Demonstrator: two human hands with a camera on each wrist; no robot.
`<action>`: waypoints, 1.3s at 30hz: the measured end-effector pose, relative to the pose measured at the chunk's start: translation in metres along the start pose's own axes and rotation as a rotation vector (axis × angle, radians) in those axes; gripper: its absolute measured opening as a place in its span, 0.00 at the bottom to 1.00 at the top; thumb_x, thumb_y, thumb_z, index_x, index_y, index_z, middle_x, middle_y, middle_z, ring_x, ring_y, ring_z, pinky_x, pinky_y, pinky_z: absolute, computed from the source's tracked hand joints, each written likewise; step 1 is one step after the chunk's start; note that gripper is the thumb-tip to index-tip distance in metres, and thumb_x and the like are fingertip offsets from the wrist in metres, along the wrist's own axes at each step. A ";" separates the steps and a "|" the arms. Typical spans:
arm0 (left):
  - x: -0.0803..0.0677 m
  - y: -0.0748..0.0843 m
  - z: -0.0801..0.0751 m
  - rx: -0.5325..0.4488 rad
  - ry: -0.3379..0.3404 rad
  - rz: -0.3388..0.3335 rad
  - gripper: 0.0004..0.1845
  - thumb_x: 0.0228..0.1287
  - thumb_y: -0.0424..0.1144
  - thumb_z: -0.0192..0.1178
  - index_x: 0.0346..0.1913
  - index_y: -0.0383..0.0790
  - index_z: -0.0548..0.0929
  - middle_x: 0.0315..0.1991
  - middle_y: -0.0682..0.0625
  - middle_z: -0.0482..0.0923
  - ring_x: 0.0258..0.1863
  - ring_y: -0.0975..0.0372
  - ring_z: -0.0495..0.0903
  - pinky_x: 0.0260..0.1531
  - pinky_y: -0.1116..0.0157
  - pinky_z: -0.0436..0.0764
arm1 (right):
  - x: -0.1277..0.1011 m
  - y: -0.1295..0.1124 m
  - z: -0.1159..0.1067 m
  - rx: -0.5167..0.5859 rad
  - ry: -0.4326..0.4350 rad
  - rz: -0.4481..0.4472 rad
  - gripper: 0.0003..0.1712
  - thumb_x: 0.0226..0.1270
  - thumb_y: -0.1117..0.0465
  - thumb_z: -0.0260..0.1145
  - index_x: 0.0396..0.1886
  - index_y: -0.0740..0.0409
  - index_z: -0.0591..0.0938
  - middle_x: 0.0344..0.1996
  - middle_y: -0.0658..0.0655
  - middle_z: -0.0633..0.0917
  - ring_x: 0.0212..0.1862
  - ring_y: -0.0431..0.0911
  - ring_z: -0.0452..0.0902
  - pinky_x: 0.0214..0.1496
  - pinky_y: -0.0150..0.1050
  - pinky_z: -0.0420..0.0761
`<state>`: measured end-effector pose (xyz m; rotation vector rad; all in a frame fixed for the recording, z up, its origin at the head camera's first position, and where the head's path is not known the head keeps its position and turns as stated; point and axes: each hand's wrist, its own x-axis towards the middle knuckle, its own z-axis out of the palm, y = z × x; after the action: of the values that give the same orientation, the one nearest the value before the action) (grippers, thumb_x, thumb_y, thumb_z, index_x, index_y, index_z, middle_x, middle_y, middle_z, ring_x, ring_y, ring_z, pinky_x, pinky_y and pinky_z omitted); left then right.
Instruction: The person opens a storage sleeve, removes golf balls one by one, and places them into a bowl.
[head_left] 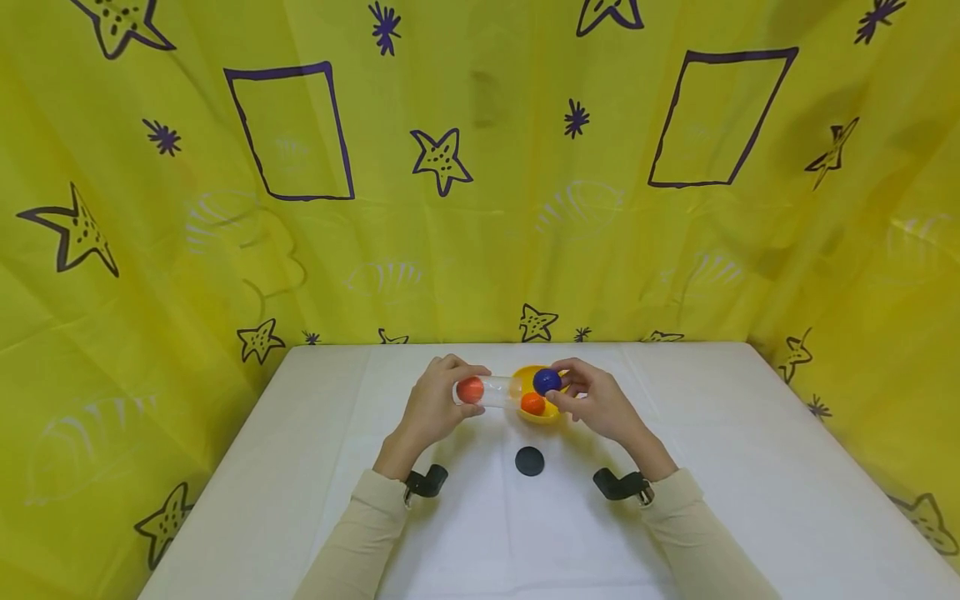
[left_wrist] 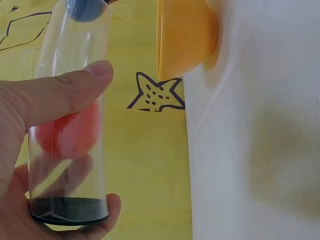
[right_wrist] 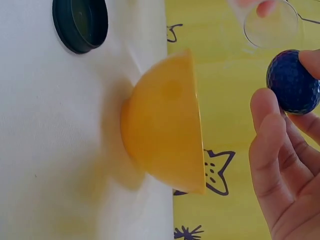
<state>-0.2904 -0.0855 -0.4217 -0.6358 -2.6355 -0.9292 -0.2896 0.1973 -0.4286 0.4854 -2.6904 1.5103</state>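
My left hand (head_left: 437, 402) grips a clear plastic tube (head_left: 491, 390) lying sideways over the white table (head_left: 750, 467), with a red-orange ball (head_left: 470, 390) inside it. In the left wrist view the tube (left_wrist: 70, 125) has a black cap at its bottom end, and the red ball (left_wrist: 70, 132) sits behind my thumb. My right hand (head_left: 592, 404) pinches a dark blue ball (head_left: 547, 381) right at the tube's open mouth, above a yellow bowl (head_left: 542, 414). An orange ball (head_left: 532, 403) lies in the bowl. The right wrist view shows the blue ball (right_wrist: 293, 81) at my fingertips, beside the bowl (right_wrist: 165, 145).
A black round lid (head_left: 529, 461) lies on the table nearer to me, also visible as the lid (right_wrist: 80, 24) in the right wrist view. Yellow curtains (head_left: 480, 167) with stars and rectangles close in the table's back and sides.
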 end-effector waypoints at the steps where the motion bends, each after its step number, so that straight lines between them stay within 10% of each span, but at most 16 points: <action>1: 0.000 0.000 0.000 -0.002 -0.001 -0.004 0.27 0.48 0.36 0.82 0.54 0.51 0.89 0.48 0.49 0.82 0.50 0.55 0.75 0.46 0.60 0.78 | 0.000 0.001 -0.001 -0.003 0.012 0.002 0.22 0.67 0.58 0.73 0.58 0.57 0.78 0.40 0.61 0.85 0.33 0.49 0.79 0.29 0.41 0.84; 20: 0.000 0.000 -0.001 -0.026 -0.016 -0.051 0.27 0.49 0.37 0.81 0.55 0.52 0.88 0.49 0.48 0.81 0.49 0.55 0.74 0.46 0.58 0.78 | 0.002 0.012 -0.006 -0.077 0.198 0.062 0.26 0.69 0.57 0.72 0.64 0.56 0.76 0.49 0.64 0.85 0.41 0.52 0.80 0.34 0.32 0.82; 39: -0.001 0.000 -0.002 -0.034 -0.026 -0.063 0.26 0.49 0.37 0.81 0.55 0.52 0.88 0.50 0.48 0.81 0.49 0.55 0.75 0.46 0.58 0.78 | 0.006 0.029 0.002 -0.139 0.201 0.091 0.26 0.67 0.57 0.73 0.62 0.59 0.79 0.55 0.63 0.83 0.45 0.52 0.76 0.41 0.33 0.78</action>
<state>-0.2895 -0.0869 -0.4200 -0.5795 -2.6828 -0.9924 -0.3027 0.2080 -0.4534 0.1971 -2.6666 1.3002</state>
